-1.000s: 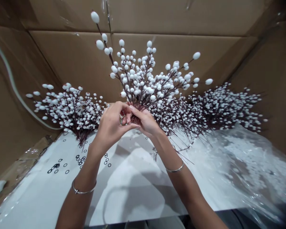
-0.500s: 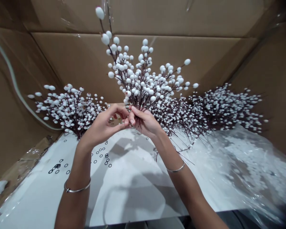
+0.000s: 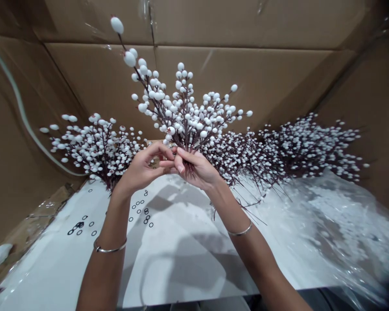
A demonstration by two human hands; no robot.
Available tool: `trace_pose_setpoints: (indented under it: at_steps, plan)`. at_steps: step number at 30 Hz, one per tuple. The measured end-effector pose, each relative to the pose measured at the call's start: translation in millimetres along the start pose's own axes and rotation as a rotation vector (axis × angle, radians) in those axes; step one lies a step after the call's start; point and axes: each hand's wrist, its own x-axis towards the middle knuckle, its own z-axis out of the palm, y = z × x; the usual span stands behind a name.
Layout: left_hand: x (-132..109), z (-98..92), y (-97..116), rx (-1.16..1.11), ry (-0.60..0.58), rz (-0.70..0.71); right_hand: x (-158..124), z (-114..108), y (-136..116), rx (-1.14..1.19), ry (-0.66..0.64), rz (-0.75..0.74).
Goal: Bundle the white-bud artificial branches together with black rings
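Observation:
My right hand (image 3: 199, 169) is closed round the gathered stems of a bunch of artificial white berry stems (image 3: 188, 114). The bunch fans upward with dark brown-red twigs, one long twig leaning out to the upper left. My left hand (image 3: 149, 166) meets it from the left, fingers bent in a pinch against the right thumb and fingertips, beside the stem base. Whatever lies between the left fingertips is hidden or too small to make out. Both hands are held above the white tabletop (image 3: 178, 216).
Another berry bunch (image 3: 99, 149) rests at the left. A large pile of berry stems (image 3: 298, 149) lies at the right, near clear plastic wrapping (image 3: 346, 224). Small black rings (image 3: 80, 225) are scattered on the left of the table. Cardboard walls (image 3: 246, 73) surround it; a pale cable (image 3: 19, 101) hangs left.
The held bunch has tilted and shifted left and slightly down, its top twig now further left. My left fingers have drawn closer together against the right hand.

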Motion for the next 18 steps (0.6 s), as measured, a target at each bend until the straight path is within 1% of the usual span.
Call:
trace_pose_setpoints:
  at_steps: [2,4,8,9,11,14,16,17,18]
  plan:
    - [0.5,1.2,-1.0,0.006,0.01,0.001,0.3,-2.2,0.1,-0.017,-0.002,-0.021]
    - [0.2,0.6,-5.1,-0.029,-0.019,-0.03,1.1,-4.2,0.0,-0.052,-0.022,-0.021]
    - [-3.8,-7.9,-23.7,-0.123,-0.223,-0.172,3.2,-7.3,5.9,-0.137,-0.026,-0.028]
    - [-5.8,-10.6,-29.5,-0.136,-0.258,-0.203,2.9,-8.2,10.0,-0.146,-0.021,-0.031]
    - [-12.0,-14.5,-40.4,-0.184,-0.271,-0.259,0.2,-10.5,22.0,-0.137,-0.019,-0.018]
    - [-29.1,-11.9,-51.6,-0.259,-0.317,-0.365,-10.2,-12.8,46.4,-0.061,-0.055,0.058]
    - [-46.5,-2.8,-54.9,-0.328,-0.391,-0.448,-20.6,-11.5,63.6,0.011,-0.095,0.148]
    - [-56.6,3.6,-55.5,-0.422,-0.433,-0.48,-26.4,-9.6,71.6,0.057,-0.124,0.19]
    - [-67.2,10.8,-55.6,-0.539,-0.5,-0.519,-32.4,-7.1,79.1,0.101,-0.164,0.225]
